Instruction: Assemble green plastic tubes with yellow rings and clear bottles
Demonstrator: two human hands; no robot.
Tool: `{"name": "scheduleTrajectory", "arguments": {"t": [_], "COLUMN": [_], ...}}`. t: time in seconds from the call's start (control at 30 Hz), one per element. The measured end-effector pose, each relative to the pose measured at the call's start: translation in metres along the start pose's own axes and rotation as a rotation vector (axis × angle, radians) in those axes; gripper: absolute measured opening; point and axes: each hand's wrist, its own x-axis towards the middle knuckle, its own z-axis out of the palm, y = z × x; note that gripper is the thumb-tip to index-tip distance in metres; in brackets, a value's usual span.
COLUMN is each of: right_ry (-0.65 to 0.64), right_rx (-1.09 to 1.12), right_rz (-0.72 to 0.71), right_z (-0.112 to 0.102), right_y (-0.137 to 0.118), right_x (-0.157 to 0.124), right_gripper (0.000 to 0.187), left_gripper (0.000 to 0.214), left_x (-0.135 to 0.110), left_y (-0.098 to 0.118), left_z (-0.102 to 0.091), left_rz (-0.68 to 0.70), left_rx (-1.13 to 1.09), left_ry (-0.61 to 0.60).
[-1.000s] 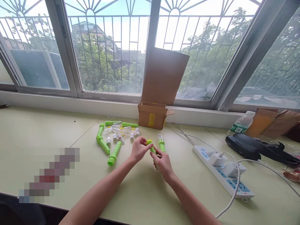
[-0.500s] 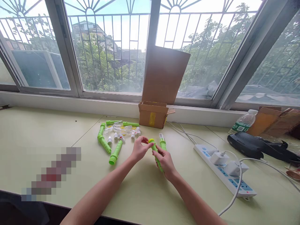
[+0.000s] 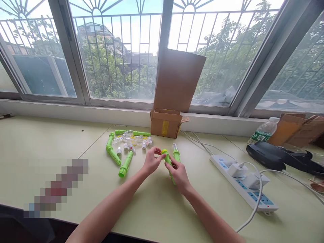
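Note:
A green plastic tube (image 3: 168, 161) is held above the table between my two hands, tilted, with a yellow ring (image 3: 164, 151) around its upper end. My right hand (image 3: 179, 173) is wrapped about the tube's body. At the ringed end, the thumb and finger of my left hand (image 3: 152, 162) pinch the rim. Just behind my right hand is another green tube (image 3: 176, 156) with a clear tip. To the left lie a loose green tube (image 3: 125, 165), more green tubes (image 3: 113, 154), small white-and-clear lamp pieces (image 3: 126, 146) and clear plastic covers (image 3: 126, 137).
A cardboard box (image 3: 165, 125) stands against the window ledge. On the right are a white power strip (image 3: 244, 184) with chargers and cables, a black strapped object (image 3: 264, 157) and a plastic bottle (image 3: 263, 131). A blurred patch (image 3: 57, 189) covers something at the left front.
Both hands keep their hold on the green tube, with only a very slight shift. The view has moved a little; the other pieces stay put.

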Motion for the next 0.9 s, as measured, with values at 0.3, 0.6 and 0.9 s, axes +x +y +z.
{"name": "scheduleTrajectory", "arguments": {"t": [0.3,0.6,0.9], "right_ry": [-0.005,0.001,0.041], "right_rx": [-0.057,-0.071,-0.176], "right_rz": [-0.048,-0.06,-0.143], "right_z": [-0.0008,-0.0013,-0.0009], "right_y": [0.0007,-0.003,-0.0008], "right_x": [0.0007,-0.0009,-0.0025], "right_gripper": [0.058,0.057,0.057], "left_gripper": [0.029,0.03,0.038], "left_x": [-0.0016,-0.0011,-0.0068], "left_y": [-0.0014,-0.0035,0.0015], "left_z": [0.0032,0.0034,0.007], "left_rz": [0.022,0.02,0.01], "left_rx": [-0.05,-0.05,-0.054], "left_ry": [0.014,0.011,0.123]}}
